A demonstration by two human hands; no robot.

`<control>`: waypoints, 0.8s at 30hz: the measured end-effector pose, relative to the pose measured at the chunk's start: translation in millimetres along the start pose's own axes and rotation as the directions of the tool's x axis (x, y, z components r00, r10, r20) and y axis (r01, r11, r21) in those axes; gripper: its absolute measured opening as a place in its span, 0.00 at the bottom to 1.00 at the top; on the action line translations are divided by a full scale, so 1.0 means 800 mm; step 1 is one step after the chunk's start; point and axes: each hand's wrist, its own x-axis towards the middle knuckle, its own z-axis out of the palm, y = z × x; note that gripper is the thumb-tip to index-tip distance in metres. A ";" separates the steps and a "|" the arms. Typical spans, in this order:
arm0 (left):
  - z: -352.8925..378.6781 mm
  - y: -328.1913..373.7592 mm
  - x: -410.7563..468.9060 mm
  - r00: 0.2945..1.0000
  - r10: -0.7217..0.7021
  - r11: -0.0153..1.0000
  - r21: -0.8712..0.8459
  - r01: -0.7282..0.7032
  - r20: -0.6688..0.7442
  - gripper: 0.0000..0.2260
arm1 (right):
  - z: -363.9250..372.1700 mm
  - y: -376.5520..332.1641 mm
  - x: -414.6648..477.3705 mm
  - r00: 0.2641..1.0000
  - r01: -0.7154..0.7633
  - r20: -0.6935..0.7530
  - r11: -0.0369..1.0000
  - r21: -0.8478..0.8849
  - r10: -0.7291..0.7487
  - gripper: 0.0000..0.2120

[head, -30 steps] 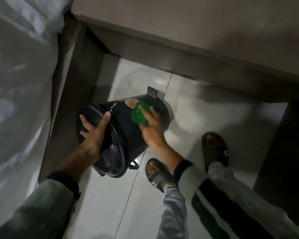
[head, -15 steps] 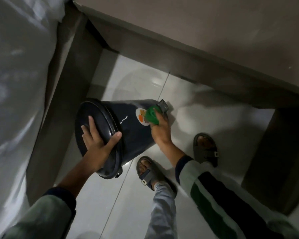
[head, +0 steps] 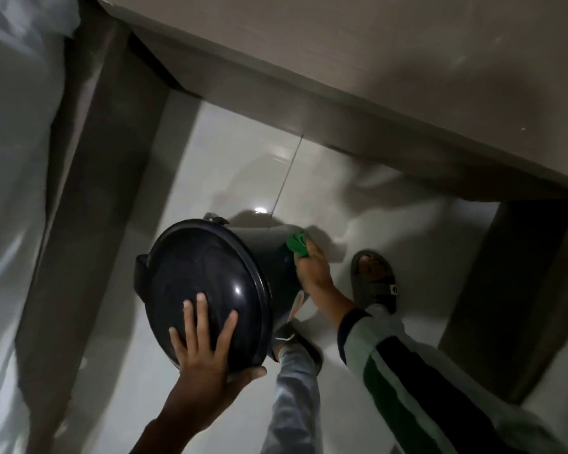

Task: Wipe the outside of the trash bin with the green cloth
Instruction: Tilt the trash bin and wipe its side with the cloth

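Observation:
A dark round trash bin [head: 263,247] is tilted toward me on the pale floor, its glossy lid [head: 204,283] facing the camera. My left hand [head: 207,352] grips the near rim of the lid, fingers spread on top and thumb under the edge. My right hand [head: 312,270] presses a bunched green cloth [head: 297,245] against the bin's right side, low near its base. Most of the bin's wall is hidden behind the lid.
White plastic sheeting [head: 17,191] hangs on the left beside a dark upright panel [head: 89,191]. A beige counter [head: 407,67] overhangs at the back, with a dark support [head: 512,290] on the right. My sandalled feet [head: 374,283] stand right beside the bin.
The bin has turned and tilted so its lid now faces me. My left hand shifted to the lid's near rim. My right hand slid the cloth around to the bin's right side.

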 end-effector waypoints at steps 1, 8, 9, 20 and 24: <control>0.005 0.002 -0.001 1.000 0.004 1.000 0.006 -0.004 -0.014 0.44 | 0.004 0.000 -0.016 0.999 0.035 -0.004 0.999 -0.016 -0.035 0.23; 0.018 0.008 -0.010 0.997 -0.062 0.998 0.009 0.062 -0.050 0.44 | 0.008 -0.017 -0.097 0.871 0.404 0.284 0.914 0.049 -0.400 0.26; 0.017 0.008 -0.011 0.996 -0.060 0.998 0.007 0.061 -0.070 0.44 | 0.007 -0.018 -0.076 0.879 0.407 0.276 0.914 -0.011 -0.388 0.26; 0.010 0.025 0.000 0.978 -0.159 0.985 -0.088 0.148 -0.138 0.45 | 0.032 -0.051 0.109 0.931 0.301 0.289 0.920 -0.253 -0.225 0.19; -0.008 0.079 0.033 0.931 -0.363 0.921 -0.158 0.355 -0.024 0.45 | 0.011 -0.045 -0.011 0.889 0.409 0.232 0.913 -0.012 -0.395 0.23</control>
